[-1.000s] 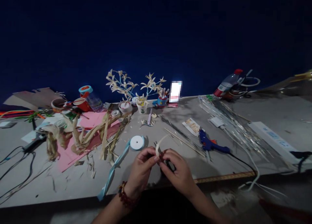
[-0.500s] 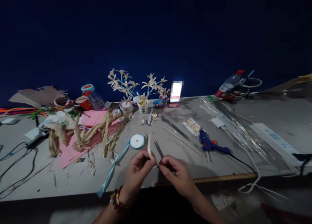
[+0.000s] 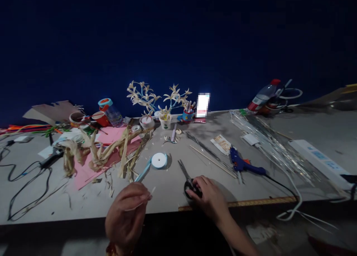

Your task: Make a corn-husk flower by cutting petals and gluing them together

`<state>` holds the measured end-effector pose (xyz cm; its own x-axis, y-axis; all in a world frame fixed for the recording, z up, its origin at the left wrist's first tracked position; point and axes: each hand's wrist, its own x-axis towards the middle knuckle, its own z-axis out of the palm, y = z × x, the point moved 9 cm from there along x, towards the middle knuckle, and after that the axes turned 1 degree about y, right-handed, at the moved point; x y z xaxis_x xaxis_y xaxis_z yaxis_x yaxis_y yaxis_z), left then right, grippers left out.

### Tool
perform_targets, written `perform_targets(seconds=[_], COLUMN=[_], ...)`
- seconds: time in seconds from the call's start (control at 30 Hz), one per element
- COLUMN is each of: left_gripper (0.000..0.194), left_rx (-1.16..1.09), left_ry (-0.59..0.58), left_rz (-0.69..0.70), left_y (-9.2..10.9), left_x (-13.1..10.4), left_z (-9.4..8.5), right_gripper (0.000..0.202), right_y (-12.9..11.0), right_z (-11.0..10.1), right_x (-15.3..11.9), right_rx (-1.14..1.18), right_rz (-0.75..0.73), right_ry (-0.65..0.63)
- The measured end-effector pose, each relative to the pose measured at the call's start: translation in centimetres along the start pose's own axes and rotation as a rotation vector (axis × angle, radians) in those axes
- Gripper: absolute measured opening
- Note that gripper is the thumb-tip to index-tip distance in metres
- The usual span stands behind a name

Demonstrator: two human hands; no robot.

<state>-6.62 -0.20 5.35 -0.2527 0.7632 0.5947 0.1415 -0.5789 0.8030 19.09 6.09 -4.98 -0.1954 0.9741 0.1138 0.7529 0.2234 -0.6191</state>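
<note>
My left hand (image 3: 126,213) is raised at the table's front edge, its fingers pinched on a thin pale strip of husk (image 3: 153,190); only the tip sticks out clearly. My right hand (image 3: 211,198) has its fingers and thumb on the black handles of a pair of scissors (image 3: 183,169), which lie on the table with the blades pointing away and to the left. Between and beyond the hands is a white spool (image 3: 158,160) of light blue ribbon (image 3: 144,173), its loose end running toward my left hand and partly hidden behind it.
Dried corn husks (image 3: 96,159) cover pink paper (image 3: 86,174) at left. Potted husk flowers (image 3: 143,96) stand at the back, near a lit phone (image 3: 202,104). A blue glue gun (image 3: 245,165), sticks (image 3: 213,161), wires and a power strip (image 3: 318,161) lie at right.
My hands have moved apart. The left has gone down and left with the pale strip; the right has let go of the strip and moved onto the scissors' handles.
</note>
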Motion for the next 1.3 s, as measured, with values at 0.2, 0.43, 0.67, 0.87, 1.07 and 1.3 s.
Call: perform_targets(seconds=[0.2, 0.43, 0.67, 0.87, 1.07, 1.3], left_gripper=[0.013, 0.013, 0.021, 0.024, 0.022, 0.018], left_rx=[-0.076, -0.393, -0.466, -0.47, -0.478, -0.493], left_ry=[0.068, 0.137, 0.161, 0.129, 0.123, 0.096], left_rz=[-0.125, -0.577, -0.634, -0.686, -0.681, -0.677], left_y=[-2.7, -8.2, -7.8, -7.8, -8.0, -8.1], left_x=[-0.1, -1.0, 0.2, 1.8, 2.5, 2.8], left_z=[1.9, 3.5, 5.0, 6.5, 6.3, 6.2], right_gripper=[0.011, 0.005, 0.046, 0.063, 0.06, 0.061], right_y=[0.2, 2.3, -0.1, -5.4, -5.9, -5.9], right_z=[0.1, -1.8, 1.7, 3.2, 2.9, 3.7], right_x=[-0.7, -0.1, -0.4, 0.2, 1.0, 1.0], right_rx=[-0.308, -0.214, 0.873, 1.145, 1.092, 1.108], right_rz=[-0.04, 0.135, 0.258, 0.218, 0.19, 0.204], right_ry=[-0.051, -0.134, -0.36, -0.491, -0.507, -0.556])
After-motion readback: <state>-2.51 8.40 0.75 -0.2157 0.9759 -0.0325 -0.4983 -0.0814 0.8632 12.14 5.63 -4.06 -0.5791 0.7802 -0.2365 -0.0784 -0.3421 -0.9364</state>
